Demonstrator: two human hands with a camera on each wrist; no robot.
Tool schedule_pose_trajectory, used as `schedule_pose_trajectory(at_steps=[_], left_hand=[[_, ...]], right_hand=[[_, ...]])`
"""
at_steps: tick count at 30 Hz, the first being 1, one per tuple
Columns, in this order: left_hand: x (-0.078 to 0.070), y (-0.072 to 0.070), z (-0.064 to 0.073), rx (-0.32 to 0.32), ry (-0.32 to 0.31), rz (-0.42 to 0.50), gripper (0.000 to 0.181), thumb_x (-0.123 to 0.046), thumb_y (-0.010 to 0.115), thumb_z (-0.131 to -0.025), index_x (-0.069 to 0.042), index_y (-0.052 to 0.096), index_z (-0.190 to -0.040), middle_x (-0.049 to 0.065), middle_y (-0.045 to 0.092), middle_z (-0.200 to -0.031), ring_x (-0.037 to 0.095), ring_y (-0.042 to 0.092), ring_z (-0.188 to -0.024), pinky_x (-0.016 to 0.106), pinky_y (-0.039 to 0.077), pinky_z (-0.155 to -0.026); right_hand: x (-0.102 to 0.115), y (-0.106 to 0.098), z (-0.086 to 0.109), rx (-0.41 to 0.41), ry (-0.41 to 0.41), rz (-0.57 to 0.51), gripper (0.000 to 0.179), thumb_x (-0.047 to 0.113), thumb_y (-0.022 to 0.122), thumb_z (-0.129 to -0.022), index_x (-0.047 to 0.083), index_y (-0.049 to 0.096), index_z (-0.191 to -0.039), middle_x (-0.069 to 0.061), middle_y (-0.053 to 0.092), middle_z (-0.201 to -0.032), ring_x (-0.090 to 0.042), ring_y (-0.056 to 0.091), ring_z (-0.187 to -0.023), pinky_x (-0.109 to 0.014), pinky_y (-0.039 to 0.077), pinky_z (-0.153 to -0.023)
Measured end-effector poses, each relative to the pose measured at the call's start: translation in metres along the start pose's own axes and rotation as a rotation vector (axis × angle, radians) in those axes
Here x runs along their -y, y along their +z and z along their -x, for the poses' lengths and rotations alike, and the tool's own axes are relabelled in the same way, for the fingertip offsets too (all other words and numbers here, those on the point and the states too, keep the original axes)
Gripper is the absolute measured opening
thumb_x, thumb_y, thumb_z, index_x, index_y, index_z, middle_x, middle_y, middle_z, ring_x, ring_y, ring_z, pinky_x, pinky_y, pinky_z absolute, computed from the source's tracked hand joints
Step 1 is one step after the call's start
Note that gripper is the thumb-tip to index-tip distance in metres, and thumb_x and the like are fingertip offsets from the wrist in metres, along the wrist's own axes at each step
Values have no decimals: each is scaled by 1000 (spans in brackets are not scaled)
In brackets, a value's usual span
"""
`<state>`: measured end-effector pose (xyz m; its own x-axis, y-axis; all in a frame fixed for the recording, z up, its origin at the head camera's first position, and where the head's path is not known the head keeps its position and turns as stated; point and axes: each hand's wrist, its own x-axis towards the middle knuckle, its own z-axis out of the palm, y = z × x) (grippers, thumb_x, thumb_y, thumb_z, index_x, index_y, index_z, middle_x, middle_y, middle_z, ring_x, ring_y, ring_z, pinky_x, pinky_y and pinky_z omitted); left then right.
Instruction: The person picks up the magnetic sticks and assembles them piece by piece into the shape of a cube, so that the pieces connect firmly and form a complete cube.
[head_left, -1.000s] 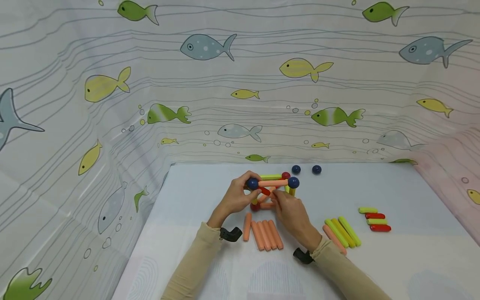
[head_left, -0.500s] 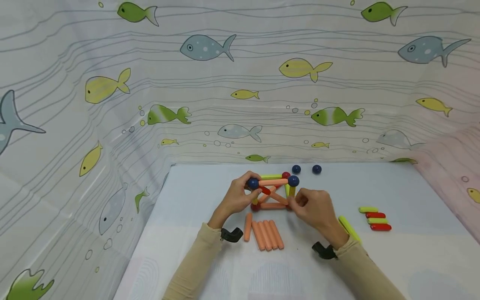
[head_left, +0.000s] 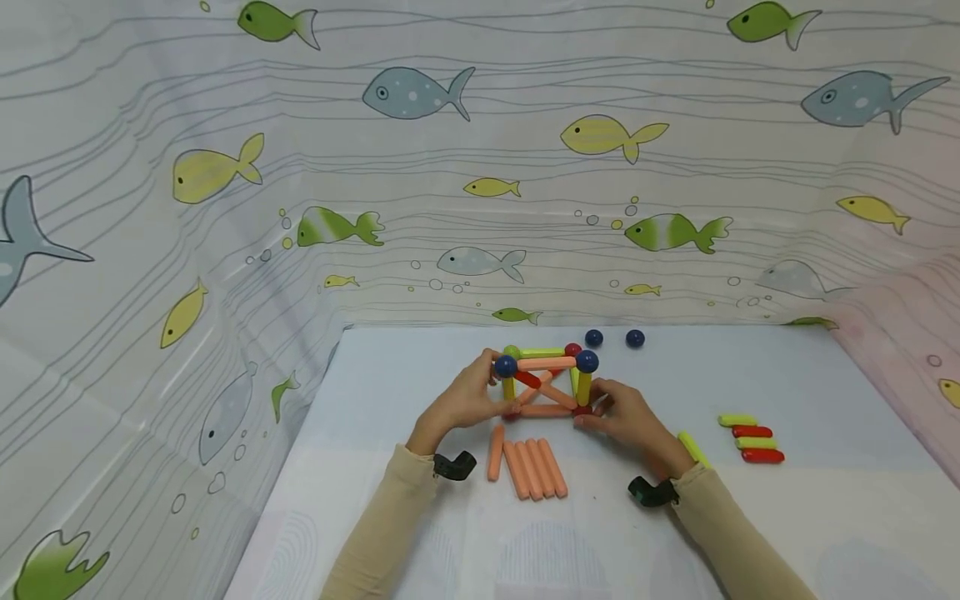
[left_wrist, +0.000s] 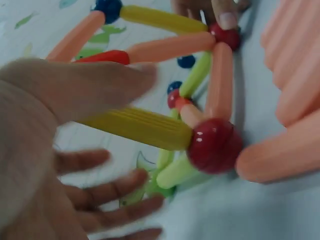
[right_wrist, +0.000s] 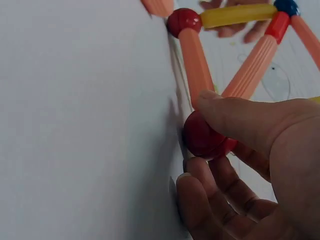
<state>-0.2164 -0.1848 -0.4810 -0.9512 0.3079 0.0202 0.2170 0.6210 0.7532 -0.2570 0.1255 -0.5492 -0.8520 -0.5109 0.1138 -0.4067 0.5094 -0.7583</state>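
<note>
Between my hands on the table stands a box-like frame of toy building rods and balls. Its top front orange rod [head_left: 547,364] joins two blue balls, with yellow rods beneath them. A diagonal of a short red rod [left_wrist: 107,57] and an orange rod [left_wrist: 170,48] crosses the front face. My right hand [head_left: 626,414] pinches the red ball [right_wrist: 202,134] at the lower right front corner, thumb on top and fingers curled below. My left hand [head_left: 467,396] is at the frame's left side, fingers loosely spread around the yellow upright [left_wrist: 145,129], above the lower left red ball [left_wrist: 215,146].
Several loose orange rods [head_left: 536,469] lie in front of the frame. A yellow-green rod [head_left: 693,450] shows beside my right wrist. Short red and green rods [head_left: 761,456] lie farther right. Two blue balls [head_left: 635,338] sit behind. A fish-patterned curtain [head_left: 420,200] rises at the back.
My right hand has moved from the diagonal inside the frame rightward to the lower right corner ball. My left hand has let go of the upper left blue ball, its thumb now lower.
</note>
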Motion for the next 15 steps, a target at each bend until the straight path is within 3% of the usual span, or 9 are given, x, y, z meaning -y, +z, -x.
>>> schedule_pose_trajectory(at_steps=[3,7,11,15], left_hand=[[7,6,1,69,-107,-56,74,-19,88,-88,-12,43,-147,17,65,-111,31,61,-95,37,49,-78],[18,13,-1,74,-100,-108,75,-15,86,-90,-12,44,-153,13,72,-101,21,65,-82,34,53,-72],[28,17,-9,-58,-66,-105,49,-9,84,-90,-5,58,-131,14,76,-105,21,72,-86,33,57,-73],[38,24,-22,-276,-96,-6,34,-2,81,-89,-2,58,-114,20,77,-107,23,75,-80,29,56,-66]], right_hand=[[3,3,1,-1,-21,24,39,24,90,-87,10,69,-116,-1,72,-105,-15,65,-90,-25,57,-79],[13,7,6,11,-34,71,35,27,91,-86,13,68,-110,2,70,-97,-12,61,-83,-24,54,-73],[29,9,12,53,-49,90,34,26,91,-86,13,68,-106,2,70,-94,-10,60,-77,-24,54,-69],[44,18,12,81,-77,102,32,17,89,-87,10,69,-111,0,73,-94,-8,63,-77,-23,55,-70]])
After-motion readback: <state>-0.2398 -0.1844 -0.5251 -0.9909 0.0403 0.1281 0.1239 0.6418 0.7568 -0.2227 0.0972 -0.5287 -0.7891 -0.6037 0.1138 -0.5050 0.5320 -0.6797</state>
